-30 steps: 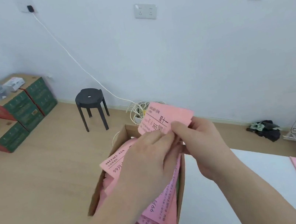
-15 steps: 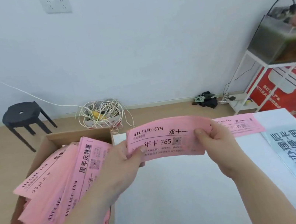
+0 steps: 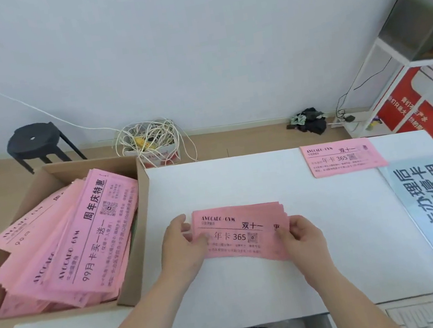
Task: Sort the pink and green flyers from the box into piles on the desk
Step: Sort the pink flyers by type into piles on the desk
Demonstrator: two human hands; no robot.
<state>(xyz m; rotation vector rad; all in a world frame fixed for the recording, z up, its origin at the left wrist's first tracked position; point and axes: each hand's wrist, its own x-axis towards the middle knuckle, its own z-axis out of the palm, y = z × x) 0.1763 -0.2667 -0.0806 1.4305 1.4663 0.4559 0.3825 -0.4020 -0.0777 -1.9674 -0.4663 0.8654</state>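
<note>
Left hand (image 3: 178, 245), right hand (image 3: 303, 235) — both pinching pink flyer (image 3: 241, 229) ends; over desk (image 3: 240, 177).

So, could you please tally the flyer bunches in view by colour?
Pink bunches: 3 (box stack, held bunch between left hand and right hand, far desk pile)
Green bunches: 0 plainly showing
Total: 3

Flyer stack (image 3: 237, 234) spans between the fingers (image 3: 181, 224) over the bench (image 3: 241, 182); box (image 3: 117, 169) left of them, lone flyer (image 3: 343, 156) behind, rightward.
</note>
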